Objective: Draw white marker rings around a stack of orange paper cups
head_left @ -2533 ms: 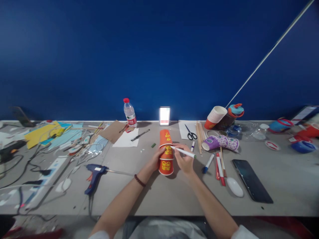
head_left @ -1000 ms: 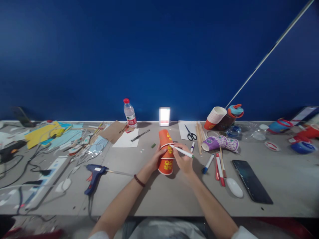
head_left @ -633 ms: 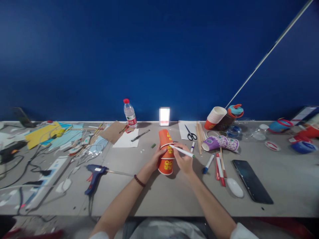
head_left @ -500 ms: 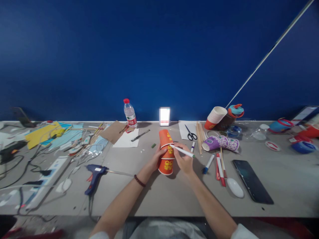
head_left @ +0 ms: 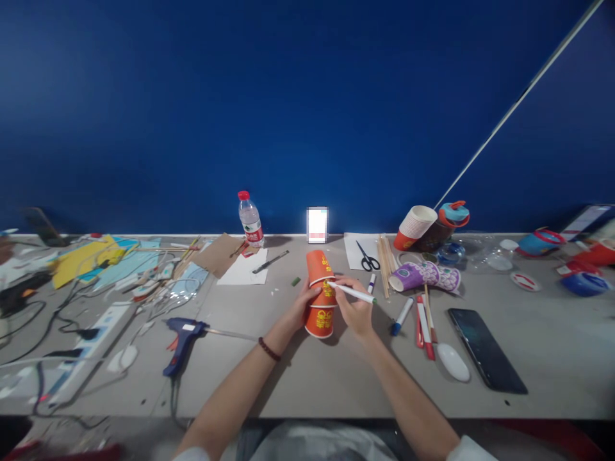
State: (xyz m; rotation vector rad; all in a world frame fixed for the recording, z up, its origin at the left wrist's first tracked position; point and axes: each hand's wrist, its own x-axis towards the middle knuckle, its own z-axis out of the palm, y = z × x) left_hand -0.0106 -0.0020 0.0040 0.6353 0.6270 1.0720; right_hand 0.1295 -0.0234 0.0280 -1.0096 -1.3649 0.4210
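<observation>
Three orange paper cups with yellow lettering form a row end to end in front of me. My left hand is closed around the row's left side at the middle cup. In my right hand is a white marker, its green end pointing right and its tip at the middle cup near the upper rim. Whether the tip touches the cup I cannot tell. A small dark green piece, perhaps a marker cap, lies to the left of the cups.
A blue hot glue gun and a power strip with tangled cables lie left. Behind stand a water bottle and a lit screen. On the right are scissors, stacked cups, purple cups, markers and a phone.
The orange cups have turned slightly, so their yellow lettering faces me a little differently. Both hands stay in nearly the same place. At the far left edge, a blurred hand-like shape has come in.
</observation>
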